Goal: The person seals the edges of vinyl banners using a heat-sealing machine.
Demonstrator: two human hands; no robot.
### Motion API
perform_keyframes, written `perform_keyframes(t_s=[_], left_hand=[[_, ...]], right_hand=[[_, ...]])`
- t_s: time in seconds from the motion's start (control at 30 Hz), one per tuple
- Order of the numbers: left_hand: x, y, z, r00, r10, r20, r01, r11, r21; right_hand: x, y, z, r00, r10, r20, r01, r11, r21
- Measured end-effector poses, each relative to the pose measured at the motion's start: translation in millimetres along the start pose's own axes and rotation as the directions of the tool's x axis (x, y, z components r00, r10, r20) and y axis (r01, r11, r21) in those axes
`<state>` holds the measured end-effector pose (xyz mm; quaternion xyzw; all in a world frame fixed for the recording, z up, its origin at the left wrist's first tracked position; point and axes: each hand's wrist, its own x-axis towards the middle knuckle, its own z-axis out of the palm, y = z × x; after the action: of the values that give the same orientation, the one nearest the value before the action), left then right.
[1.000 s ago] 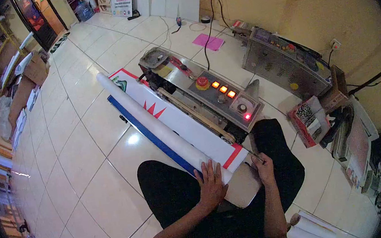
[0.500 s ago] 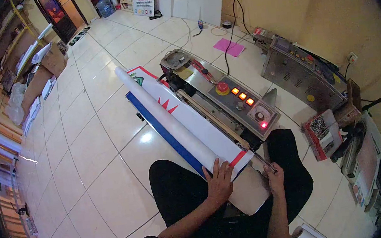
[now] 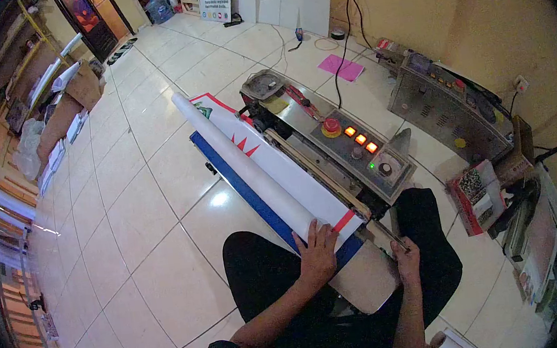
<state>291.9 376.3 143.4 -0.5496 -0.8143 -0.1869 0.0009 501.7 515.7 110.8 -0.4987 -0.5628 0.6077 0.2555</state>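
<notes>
A long white roll (image 3: 243, 164) lies on a printed sheet with red marks (image 3: 293, 179), beside a blue strip (image 3: 247, 194). My left hand (image 3: 317, 255) rests on the near end of the roll and sheet, its fingers spread. My right hand (image 3: 407, 259) is closed around the end of a thin bar (image 3: 385, 232) that runs along the machine. The machine (image 3: 314, 126) has a red knob (image 3: 332, 125), three lit orange buttons and a small green light on its panel.
A second metal machine (image 3: 448, 108) stands by the right wall, with a red and white box (image 3: 476, 197) nearer me. Pink paper (image 3: 341, 67) and a black cable (image 3: 338, 72) lie beyond the machine. Cardboard boxes (image 3: 82, 86) are at the left.
The panel's small light has turned from red to green. The roll's near end sits slightly farther from the bar's end, and more blue shows beside my left hand. The view has shifted a little.
</notes>
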Motion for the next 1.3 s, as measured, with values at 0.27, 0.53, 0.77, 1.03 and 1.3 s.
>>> perform_keyframes(t_s=[0.27,0.53,0.77,1.03,1.3], left_hand=[[9.7,-16.2,-9.4,0.99,-0.039,0.134,0.037,0.999,0.016],[15.9,-34.8,-9.7,0.995,-0.026,0.094,0.02,0.998,0.067],[21.9,-48.4,-16.1,0.993,-0.043,0.109,0.037,0.998,0.06],[29.2,-60.6,-24.9,0.995,-0.045,0.093,0.038,0.997,0.073],[38.5,-75.6,-29.0,0.989,-0.092,0.115,0.08,0.991,0.105]], right_hand=[[-3.3,-16.1,5.9,1.0,0.015,0.009,-0.015,1.0,0.002],[0.2,-7.8,8.7,1.0,0.008,-0.008,-0.008,1.0,-0.026],[3.7,3.3,8.1,1.0,-0.017,0.01,0.018,1.0,-0.02],[-0.7,-6.1,14.2,0.999,0.031,0.012,-0.032,0.999,0.042],[1.2,-5.2,16.8,0.999,0.004,0.031,-0.005,1.0,0.012]])
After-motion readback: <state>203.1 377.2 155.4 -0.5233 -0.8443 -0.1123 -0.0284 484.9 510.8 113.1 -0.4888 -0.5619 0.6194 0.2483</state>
